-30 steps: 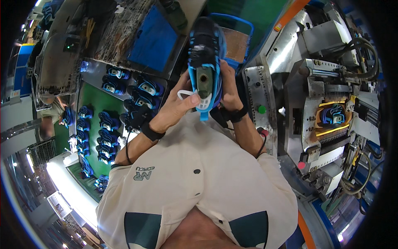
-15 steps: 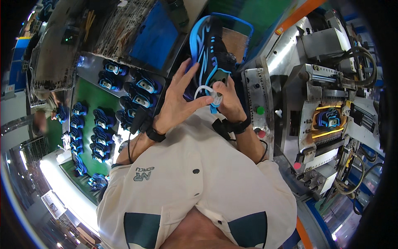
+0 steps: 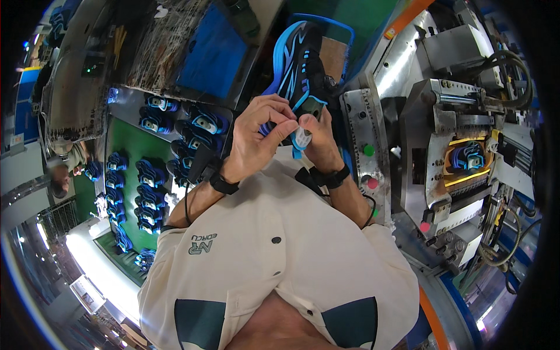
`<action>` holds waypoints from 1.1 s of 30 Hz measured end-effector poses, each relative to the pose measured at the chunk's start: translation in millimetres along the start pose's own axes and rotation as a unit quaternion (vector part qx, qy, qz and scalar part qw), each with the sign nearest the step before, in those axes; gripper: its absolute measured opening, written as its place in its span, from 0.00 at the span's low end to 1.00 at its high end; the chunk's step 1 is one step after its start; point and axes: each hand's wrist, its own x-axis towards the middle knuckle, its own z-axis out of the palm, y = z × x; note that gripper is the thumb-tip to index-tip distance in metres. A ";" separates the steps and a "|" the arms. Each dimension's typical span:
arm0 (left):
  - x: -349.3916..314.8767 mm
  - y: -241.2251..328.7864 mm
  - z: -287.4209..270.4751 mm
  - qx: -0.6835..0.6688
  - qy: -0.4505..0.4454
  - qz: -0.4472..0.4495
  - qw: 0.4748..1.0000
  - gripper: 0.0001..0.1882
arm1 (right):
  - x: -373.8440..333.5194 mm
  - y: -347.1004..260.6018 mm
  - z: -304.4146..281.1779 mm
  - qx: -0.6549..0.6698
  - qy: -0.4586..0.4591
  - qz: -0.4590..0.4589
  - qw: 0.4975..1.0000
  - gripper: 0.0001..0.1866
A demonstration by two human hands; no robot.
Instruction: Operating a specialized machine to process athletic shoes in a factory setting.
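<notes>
A black sports shoe [image 3: 312, 67] with a blue sole and blue trim points away from me, its heel end nearest my body. At its heel sits a translucent white plastic piece [image 3: 302, 139] with a blue tab below it. My right hand [image 3: 321, 140] grips the heel end, its thumb beside the white piece and its other fingers mostly hidden behind. From the left, my left hand [image 3: 256, 137] is closed in a pinch at the shoe's opening, thumb and fingertips together; what lies between them is too small to make out. Both wrists wear black bands.
Several similar shoes stand in rows on a green surface [image 3: 125, 140] and a metal rack at left. A blue-rimmed tray [image 3: 352, 35] lies beyond the shoe. At right, a metal machine [image 3: 434, 116] holds another shoe [image 3: 468, 156]; a panel with green and red buttons [image 3: 368, 150] stands nearer.
My left hand has gone from spread fingers to a pinch, moving in against the shoe's opening. The white loop seen earlier beside the plastic piece no longer shows. My right hand keeps its grip.
</notes>
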 end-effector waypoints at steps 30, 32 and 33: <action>26.3 15.0 -21.4 0.096 -0.265 0.037 0.959 0.15 | -1.7 -28.2 8.0 -0.085 -0.027 -0.018 0.996 0.46; 22.7 11.6 -21.7 0.051 -0.277 0.003 0.960 0.16 | -3.6 -26.8 7.1 -0.060 -0.040 -0.009 0.997 0.46; 20.6 11.3 -22.1 0.007 -0.283 -0.035 0.959 0.17 | -3.9 -25.2 6.3 -0.048 -0.046 -0.003 0.998 0.46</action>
